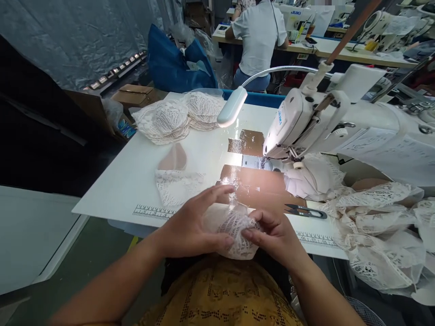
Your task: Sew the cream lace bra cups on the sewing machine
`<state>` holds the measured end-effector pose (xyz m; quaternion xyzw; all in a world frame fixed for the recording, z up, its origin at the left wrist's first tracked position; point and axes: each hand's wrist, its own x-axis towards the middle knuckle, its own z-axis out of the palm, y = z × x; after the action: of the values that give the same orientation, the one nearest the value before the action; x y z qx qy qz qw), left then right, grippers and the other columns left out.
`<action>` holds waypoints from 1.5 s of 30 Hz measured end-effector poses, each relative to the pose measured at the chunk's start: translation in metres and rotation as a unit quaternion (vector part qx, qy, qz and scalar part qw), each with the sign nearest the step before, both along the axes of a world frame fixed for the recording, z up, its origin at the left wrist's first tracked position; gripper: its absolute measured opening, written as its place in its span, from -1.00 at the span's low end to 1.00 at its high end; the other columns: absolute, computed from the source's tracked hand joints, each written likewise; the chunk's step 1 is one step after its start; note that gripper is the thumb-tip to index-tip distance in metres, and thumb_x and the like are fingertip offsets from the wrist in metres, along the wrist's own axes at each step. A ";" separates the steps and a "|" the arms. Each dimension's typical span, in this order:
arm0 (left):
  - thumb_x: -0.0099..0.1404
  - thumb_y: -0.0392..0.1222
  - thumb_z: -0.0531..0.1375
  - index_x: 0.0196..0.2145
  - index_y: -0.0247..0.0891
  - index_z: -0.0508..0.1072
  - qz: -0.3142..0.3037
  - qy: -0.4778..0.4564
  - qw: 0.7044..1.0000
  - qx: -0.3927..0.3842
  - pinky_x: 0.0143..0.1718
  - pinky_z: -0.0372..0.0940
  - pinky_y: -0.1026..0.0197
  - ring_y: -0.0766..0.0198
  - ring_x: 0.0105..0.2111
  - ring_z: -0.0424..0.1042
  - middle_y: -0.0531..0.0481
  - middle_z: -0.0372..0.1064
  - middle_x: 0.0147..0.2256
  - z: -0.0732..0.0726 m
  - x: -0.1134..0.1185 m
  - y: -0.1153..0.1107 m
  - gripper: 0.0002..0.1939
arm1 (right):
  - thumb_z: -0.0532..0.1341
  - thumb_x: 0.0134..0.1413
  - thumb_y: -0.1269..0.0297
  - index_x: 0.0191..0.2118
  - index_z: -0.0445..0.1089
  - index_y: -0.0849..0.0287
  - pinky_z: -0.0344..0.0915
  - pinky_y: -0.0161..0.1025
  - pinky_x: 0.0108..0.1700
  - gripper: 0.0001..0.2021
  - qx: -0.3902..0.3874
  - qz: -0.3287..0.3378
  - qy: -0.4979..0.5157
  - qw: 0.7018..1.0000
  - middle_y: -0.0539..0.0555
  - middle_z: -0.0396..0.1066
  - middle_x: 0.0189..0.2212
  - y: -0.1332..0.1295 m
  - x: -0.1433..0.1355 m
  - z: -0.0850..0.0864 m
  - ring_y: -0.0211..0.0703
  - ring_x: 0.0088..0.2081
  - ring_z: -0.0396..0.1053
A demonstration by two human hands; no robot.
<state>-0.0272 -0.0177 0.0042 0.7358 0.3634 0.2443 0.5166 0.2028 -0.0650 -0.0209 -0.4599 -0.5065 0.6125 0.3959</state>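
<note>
A white lace bra cup (239, 233) is in front of me at the table's near edge, with sheer fabric on its left side. My left hand (193, 226) supports that left side, thumb lying on the lace, index finger raised and apart. At the upper right edge, my right hand (275, 233) pinches the cup between thumb and bent fingers. Beyond my left hand lie a flat lace piece (176, 184) and a beige cup piece (174, 157). Thread snips (306, 211) rest on the table to the right of my right hand.
A white sewing machine (299, 122) stands at the right, under a lamp (233, 107). Stacked lace cups (170, 117) occupy the back left; more lace pieces (384, 231) hang over the right side. Ruler strips (152, 212) mark the front edge. Another person (260, 38) sits farther back.
</note>
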 end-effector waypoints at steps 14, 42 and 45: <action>0.32 -0.13 0.17 -0.06 -0.23 0.40 -0.027 0.078 0.991 0.105 -0.28 0.23 0.28 0.28 -0.31 0.40 0.01 0.46 -0.27 -0.011 0.018 0.000 -0.74 | 0.23 0.09 0.25 -0.50 0.37 0.15 0.26 -0.29 -0.39 -0.82 0.107 -0.076 -0.126 0.983 0.03 0.46 -0.47 0.005 -0.008 -0.005 -0.21 -0.42 0.38; 0.32 -0.23 0.16 -0.28 -0.30 0.49 -0.100 -0.021 0.994 0.033 -0.35 0.21 0.31 0.36 -0.39 0.30 0.02 0.34 -0.41 -0.012 0.045 0.029 -0.87 | 0.22 0.10 0.14 -0.45 0.36 0.18 0.08 -0.37 -0.49 -0.77 0.007 -0.004 -0.096 0.995 -0.06 0.26 -0.57 0.023 0.017 0.006 -0.35 -0.53 0.14; 0.33 -0.23 0.15 -0.28 -0.32 0.51 -0.094 -0.047 0.994 0.004 -0.35 0.22 0.31 0.35 -0.39 0.31 0.00 0.35 -0.41 -0.010 0.048 0.031 -0.84 | 0.23 0.10 0.14 -0.44 0.37 0.19 0.10 -0.37 -0.48 -0.78 0.003 -0.006 -0.094 0.996 -0.05 0.28 -0.56 0.024 0.020 0.007 -0.34 -0.51 0.16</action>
<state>0.0211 0.0133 -0.0057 0.7563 0.2669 0.2300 0.5512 0.2224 -0.0411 -0.0143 -0.5174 -0.5405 0.5626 0.3516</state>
